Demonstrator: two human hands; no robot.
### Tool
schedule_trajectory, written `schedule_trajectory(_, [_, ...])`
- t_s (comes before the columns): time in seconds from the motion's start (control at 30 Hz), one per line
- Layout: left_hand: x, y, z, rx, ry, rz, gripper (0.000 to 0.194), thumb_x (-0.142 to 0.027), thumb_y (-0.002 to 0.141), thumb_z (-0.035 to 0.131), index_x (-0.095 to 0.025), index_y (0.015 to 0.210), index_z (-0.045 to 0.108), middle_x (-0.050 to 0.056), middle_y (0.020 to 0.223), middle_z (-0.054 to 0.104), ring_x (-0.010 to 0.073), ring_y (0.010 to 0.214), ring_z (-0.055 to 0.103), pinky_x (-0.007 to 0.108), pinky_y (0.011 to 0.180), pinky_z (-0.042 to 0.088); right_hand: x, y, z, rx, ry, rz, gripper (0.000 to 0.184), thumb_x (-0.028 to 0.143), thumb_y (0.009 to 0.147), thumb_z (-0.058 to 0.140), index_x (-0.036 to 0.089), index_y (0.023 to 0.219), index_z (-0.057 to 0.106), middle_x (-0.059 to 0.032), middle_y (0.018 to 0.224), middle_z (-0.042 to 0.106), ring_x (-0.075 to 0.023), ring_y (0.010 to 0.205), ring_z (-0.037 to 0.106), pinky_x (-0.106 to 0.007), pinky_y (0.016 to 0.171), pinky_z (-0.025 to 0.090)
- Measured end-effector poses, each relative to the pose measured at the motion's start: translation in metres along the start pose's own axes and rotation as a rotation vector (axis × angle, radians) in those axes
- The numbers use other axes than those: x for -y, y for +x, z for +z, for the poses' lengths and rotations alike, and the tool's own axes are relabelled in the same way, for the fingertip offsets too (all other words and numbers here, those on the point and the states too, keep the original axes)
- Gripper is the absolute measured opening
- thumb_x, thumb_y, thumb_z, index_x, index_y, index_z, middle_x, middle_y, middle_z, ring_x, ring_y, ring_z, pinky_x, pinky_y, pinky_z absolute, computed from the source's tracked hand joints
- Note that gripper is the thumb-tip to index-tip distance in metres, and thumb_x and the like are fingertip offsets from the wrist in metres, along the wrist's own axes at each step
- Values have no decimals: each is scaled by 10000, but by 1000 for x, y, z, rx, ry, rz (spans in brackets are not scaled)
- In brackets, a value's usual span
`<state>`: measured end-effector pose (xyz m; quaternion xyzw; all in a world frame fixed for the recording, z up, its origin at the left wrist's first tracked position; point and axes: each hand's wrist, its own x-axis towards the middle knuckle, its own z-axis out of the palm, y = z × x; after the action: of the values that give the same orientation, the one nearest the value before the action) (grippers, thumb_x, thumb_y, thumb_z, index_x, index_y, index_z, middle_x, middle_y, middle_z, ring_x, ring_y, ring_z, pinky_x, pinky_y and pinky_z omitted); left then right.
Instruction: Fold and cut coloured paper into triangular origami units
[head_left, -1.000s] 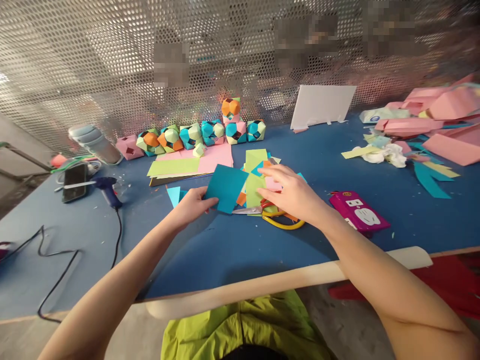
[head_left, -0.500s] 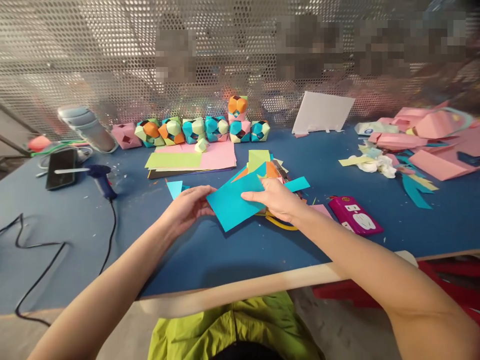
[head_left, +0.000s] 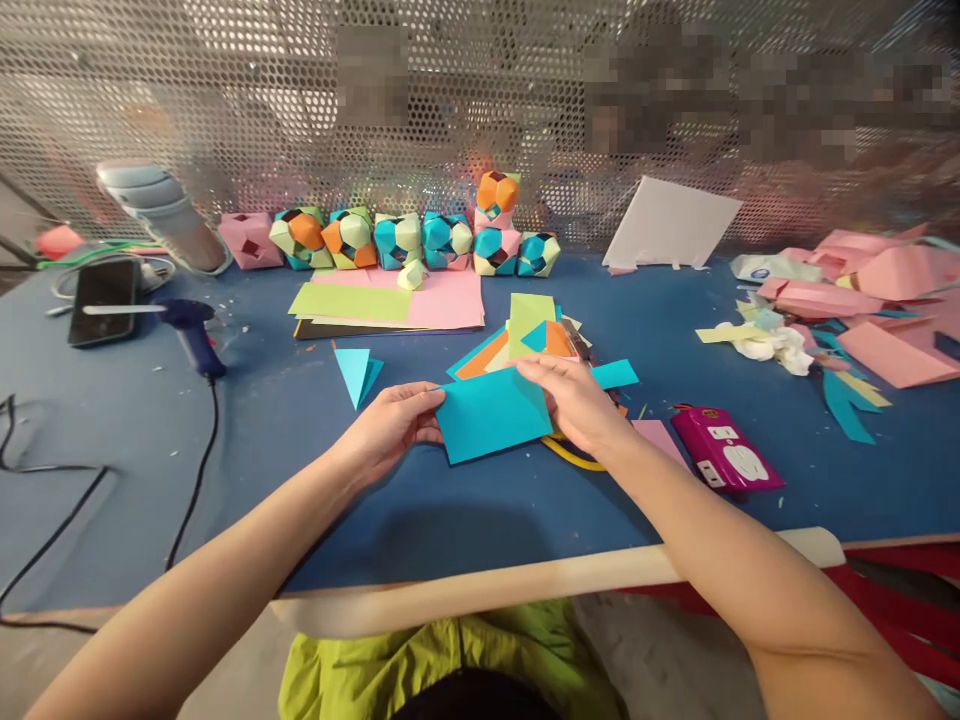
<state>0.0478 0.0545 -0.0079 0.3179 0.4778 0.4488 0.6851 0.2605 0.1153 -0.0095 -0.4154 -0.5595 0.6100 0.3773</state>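
Observation:
A rectangular sheet of blue paper (head_left: 491, 415) is held in the air above the table, one end in each hand. My left hand (head_left: 401, 425) pinches its left edge, thumb on top. At its right end my right hand (head_left: 570, 400) grips the sheet with the fingers along the upper corner. Behind it lie several paper pieces (head_left: 532, 315) in green, orange and blue, with a yellow scissor handle (head_left: 574, 455) partly hidden by the right hand. Left of the sheet sits a folded light-blue paper piece (head_left: 356, 372).
Several folded paper balls (head_left: 397, 243) line the back behind stacked coloured paper (head_left: 442, 298). A glue gun (head_left: 196, 335) with a trailing cord and a phone (head_left: 105, 300) lie left. To the right are a purple power box (head_left: 724, 450) and pink paper scraps (head_left: 877, 340).
The blue sheet has turned from a slant to nearly level. My left hand now grips its left edge firmly, and my right hand has shifted to its right end.

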Motion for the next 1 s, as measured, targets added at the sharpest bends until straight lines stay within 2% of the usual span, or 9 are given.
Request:
schedule_trajectory(0.13, [2, -2, 3, 43, 43, -26, 192, -282, 724, 723, -118, 712, 623, 11, 632, 619, 106, 571, 590, 240, 575, 488, 11, -4, -10, -73, -222, -183, 259, 421, 808, 628, 185, 898, 685, -54, 909, 728, -194, 897, 668, -340, 802, 522])
schedule_trajectory(0.2, [5, -2, 4, 75, 65, -44, 212, -296, 704, 741, -114, 720, 636, 17, 638, 629, 108, 581, 590, 243, 585, 486, 14, -8, -9, -65, -371, -276, 228, 379, 814, 626, 178, 901, 688, -65, 933, 730, -198, 908, 668, -354, 830, 519])
schedule_trajectory(0.37, [11, 0, 2, 143, 129, -93, 241, -320, 692, 741, -105, 786, 682, 46, 700, 667, 127, 654, 615, 273, 681, 496, 7, -20, 4, 89, -802, -452, 179, 274, 828, 630, 191, 971, 698, -75, 1014, 729, -227, 976, 657, -399, 891, 484])
schedule_trajectory(0.5, [13, 0, 2, 114, 222, -77, 222, -284, 667, 732, -129, 823, 699, 30, 737, 678, 120, 685, 608, 269, 703, 486, -6, -21, 14, 183, -1054, -522, 129, 190, 816, 646, 189, 936, 696, -77, 940, 731, -246, 936, 654, -426, 878, 447])
schedule_trajectory(0.6, [11, -2, 2, 88, 337, -30, 250, -253, 639, 732, -146, 857, 675, -5, 705, 652, 111, 648, 581, 269, 676, 476, -10, -20, 16, 148, -1018, -480, 80, 172, 819, 618, 203, 850, 684, -59, 899, 726, -227, 887, 647, -396, 843, 449])
schedule_trajectory(0.8, [9, -5, 3, 112, 483, 77, 184, -265, 678, 683, -165, 790, 576, -43, 600, 574, 105, 568, 530, 248, 575, 414, -6, -16, 6, 87, -647, -230, 100, 270, 792, 594, 186, 777, 645, -22, 795, 692, -171, 754, 623, -297, 686, 479])
schedule_trajectory(0.9, [11, -5, 2, 98, 544, 97, 166, -274, 689, 655, -181, 765, 541, -65, 548, 509, 106, 532, 495, 249, 549, 397, -1, -16, 4, 114, -591, -156, 166, 340, 770, 619, 178, 794, 649, -29, 793, 684, -174, 759, 617, -303, 681, 483])
schedule_trajectory(1.0, [12, -5, 2, 124, 688, 152, 120, -279, 708, 621, -179, 745, 565, -63, 556, 465, 96, 527, 432, 238, 515, 337, 1, -18, 8, 157, -614, -141, 208, 345, 762, 641, 180, 884, 674, -38, 858, 691, -169, 775, 609, -296, 679, 476])
